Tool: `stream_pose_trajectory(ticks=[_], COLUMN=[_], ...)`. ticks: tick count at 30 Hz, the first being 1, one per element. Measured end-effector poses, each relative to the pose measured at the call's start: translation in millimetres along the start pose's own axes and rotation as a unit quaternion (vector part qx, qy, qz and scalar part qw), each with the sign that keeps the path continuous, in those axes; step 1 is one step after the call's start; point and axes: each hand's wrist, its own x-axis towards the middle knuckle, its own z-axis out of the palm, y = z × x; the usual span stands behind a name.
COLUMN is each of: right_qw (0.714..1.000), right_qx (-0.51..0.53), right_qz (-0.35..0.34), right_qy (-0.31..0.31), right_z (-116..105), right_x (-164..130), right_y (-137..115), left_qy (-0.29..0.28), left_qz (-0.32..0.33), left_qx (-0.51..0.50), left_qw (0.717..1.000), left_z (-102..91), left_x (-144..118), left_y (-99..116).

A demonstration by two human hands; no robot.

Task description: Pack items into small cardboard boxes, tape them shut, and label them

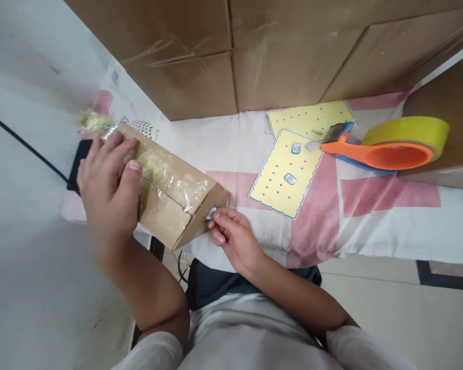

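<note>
A brown cardboard box (177,180) with shiny clear tape along its top lies at the left of the cloth-covered surface. My left hand (110,180) rests on its far left part, fingers spread and thumb apart. At the box's near right end, the thumb and fingers of my right hand (231,231) are pinched on a small blue-edged sticker (211,213). The sticker is against that end face; whether it is stuck down I cannot tell. Two yellow sticker sheets (281,163) overlap to the right, with a few small stickers on the front one.
An orange tape dispenser (401,154) with a yellow tape roll (416,131) stands at the right, over the sheets' edge. Large taped cartons (278,72) line the back. A crumpled clear wrapper (94,121) and a black object with a cable (75,164) are by the left wall.
</note>
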Motion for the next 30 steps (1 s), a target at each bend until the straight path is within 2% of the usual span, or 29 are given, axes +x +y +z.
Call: stream_pose_trajectory(ticks=[13, 19, 25, 30], right_qw=[0.997, 0.996, 0.999, 0.999], right_qx=[0.056, 0.061, 0.026, -0.030], right_qz=[0.058, 0.058, 0.027, 0.034], right_qy=[-0.019, -0.007, 0.017, -0.003], right_z=[4.5, 6.9, 13.8, 6.9], right_x=[-5.1, -6.2, -2.4, 1.8], right_y=[-1.0, -0.7, 4.9, 11.9], left_qy=[0.001, -0.004, 0.006, 0.024], left_qz=[0.013, 0.005, 0.010, -0.004], left_qx=[-0.004, 0.001, 0.000, 0.001], left_qw=[1.000, 1.000, 1.000, 1.000], left_z=[0.7, 0.0, 1.8, 5.7], left_x=[-0.2, 0.4, -0.2, 0.5], left_y=[-1.5, -2.3, -0.6, 1.0])
